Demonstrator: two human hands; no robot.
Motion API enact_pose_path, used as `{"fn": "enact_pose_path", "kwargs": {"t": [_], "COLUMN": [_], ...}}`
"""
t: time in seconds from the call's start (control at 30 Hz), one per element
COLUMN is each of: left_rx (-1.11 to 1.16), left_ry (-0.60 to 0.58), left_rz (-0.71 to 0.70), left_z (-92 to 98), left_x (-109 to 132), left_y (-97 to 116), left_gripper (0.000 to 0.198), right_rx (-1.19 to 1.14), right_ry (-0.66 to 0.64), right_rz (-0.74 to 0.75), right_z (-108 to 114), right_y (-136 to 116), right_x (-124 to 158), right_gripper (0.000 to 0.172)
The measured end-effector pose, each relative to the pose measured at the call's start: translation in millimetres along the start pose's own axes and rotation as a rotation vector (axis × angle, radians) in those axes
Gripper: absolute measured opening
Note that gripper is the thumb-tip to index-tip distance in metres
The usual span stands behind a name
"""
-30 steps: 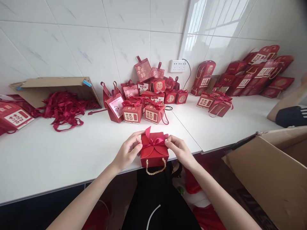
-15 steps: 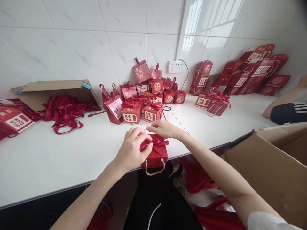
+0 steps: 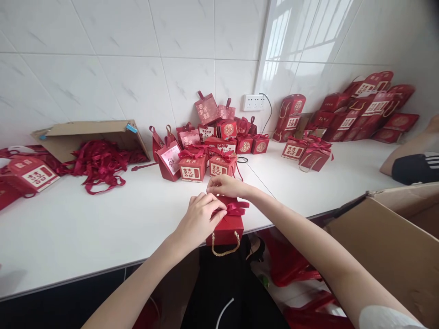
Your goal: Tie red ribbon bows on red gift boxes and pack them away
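Note:
A small red gift box (image 3: 229, 228) with a gold rope handle stands at the near edge of the white table (image 3: 85, 224). A red ribbon bow (image 3: 236, 209) sits on its top. My left hand (image 3: 200, 217) lies over the box's left top, fingers curled and pinching the ribbon. My right hand (image 3: 224, 186) reaches across behind the box, its fingers closed on the ribbon at the far side. Which part of the ribbon each hand holds is hidden by the fingers.
Several finished red boxes (image 3: 206, 155) cluster against the tiled wall, with more stacked at the back right (image 3: 360, 114). Loose red ribbons (image 3: 99, 160) spill from a flat cardboard box (image 3: 85, 135). An open carton (image 3: 394, 246) stands near right. Another person's arm (image 3: 411, 157) rests far right.
Both hands left the box's sides. The left hand moved onto its top, and the right hand swung over to the far side, working the ribbon. The box shifted slightly right.

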State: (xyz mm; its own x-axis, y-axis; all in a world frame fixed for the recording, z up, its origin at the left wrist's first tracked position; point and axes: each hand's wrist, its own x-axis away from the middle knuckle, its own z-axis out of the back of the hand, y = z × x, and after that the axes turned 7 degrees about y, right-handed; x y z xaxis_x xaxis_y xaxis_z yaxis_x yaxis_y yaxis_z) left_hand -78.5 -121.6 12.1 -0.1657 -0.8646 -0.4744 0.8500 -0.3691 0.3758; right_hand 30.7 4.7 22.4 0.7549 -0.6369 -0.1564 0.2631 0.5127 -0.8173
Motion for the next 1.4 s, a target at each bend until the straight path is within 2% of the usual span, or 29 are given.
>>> {"fn": "enact_pose_path", "kwargs": {"t": [0.2, 0.33, 0.43, 0.5, 0.53, 0.6, 0.67, 0.73, 0.8, 0.9, 1.0, 1.07, 1.13, 1.2, 1.27, 1.3, 1.4], "left_rx": [0.047, 0.059, 0.088, 0.125, 0.148, 0.191, 0.214, 0.218, 0.216, 0.215, 0.216, 0.218, 0.217, 0.211, 0.203, 0.201, 0.197], "left_ry": [-0.044, -0.052, -0.019, -0.002, 0.001, -0.004, -0.011, -0.015, -0.018, -0.029, -0.038, -0.029, -0.010, 0.000, 0.002, 0.003, 0.003], "left_rz": [0.054, 0.073, 0.116, 0.150, 0.158, 0.155, 0.149, 0.153, 0.162, 0.180, 0.216, 0.249, 0.263, 0.238, 0.191, 0.170, 0.130], "left_z": [-0.6, 0.4, 0.8, 0.8, 0.6, 0.2, -0.4, -0.7, -0.3, 1.0, 1.3, 0.1, -1.8, -3.5, -4.5, -4.7, -4.9], "left_x": [-2, -3, -3, -2, -2, -2, -2, -2, -3, -4, -4, -5, -5, -4, -4, -4, -4], "left_y": [3, 4, 4, 3, 2, 1, -1, -1, -1, 0, -1, -2, -2, -1, -1, 0, 1], "left_gripper": [0.011, 0.010, 0.006, 0.005, 0.006, 0.008, 0.010, 0.011, 0.012, 0.013, 0.013, 0.011, 0.017, 0.026, 0.025, 0.023, 0.020], "right_rx": [-0.003, 0.146, 0.222, 0.254, 0.258, 0.160, -0.016, -0.135, -0.177, -0.207, -0.192, -0.068, 0.113, 0.241, 0.261, 0.251, 0.273], "right_ry": [0.060, 0.216, 0.411, 0.469, 0.437, 0.253, 0.048, -0.022, 0.062, 0.232, 0.226, 0.213, 0.301, 0.484, 0.631, 0.616, 0.417], "right_rz": [-0.032, -0.051, -0.062, -0.128, -0.184, -0.307, -0.359, -0.357, -0.334, -0.222, -0.027, 0.029, 0.040, 0.062, 0.111, 0.140, 0.197], "right_z": [-7, -10, 2, 12, 17, 21, 21, 18, 18, 25, 32, 30, 24, 17, 12, 10, 5], "right_y": [4, -1, -3, 0, 3, 12, 20, 25, 28, 29, 31, 32, 30, 24, 14, 9, -8], "right_x": [-11, -13, 5, 28, 42, 70, 92, 104, 104, 82, 46, 28, 22, 33, 57, 71, 104], "right_gripper": [0.009, 0.010, 0.019, 0.032, 0.041, 0.053, 0.054, 0.047, 0.037, 0.030, 0.026, 0.020, 0.013, 0.011, 0.013, 0.013, 0.014]}}
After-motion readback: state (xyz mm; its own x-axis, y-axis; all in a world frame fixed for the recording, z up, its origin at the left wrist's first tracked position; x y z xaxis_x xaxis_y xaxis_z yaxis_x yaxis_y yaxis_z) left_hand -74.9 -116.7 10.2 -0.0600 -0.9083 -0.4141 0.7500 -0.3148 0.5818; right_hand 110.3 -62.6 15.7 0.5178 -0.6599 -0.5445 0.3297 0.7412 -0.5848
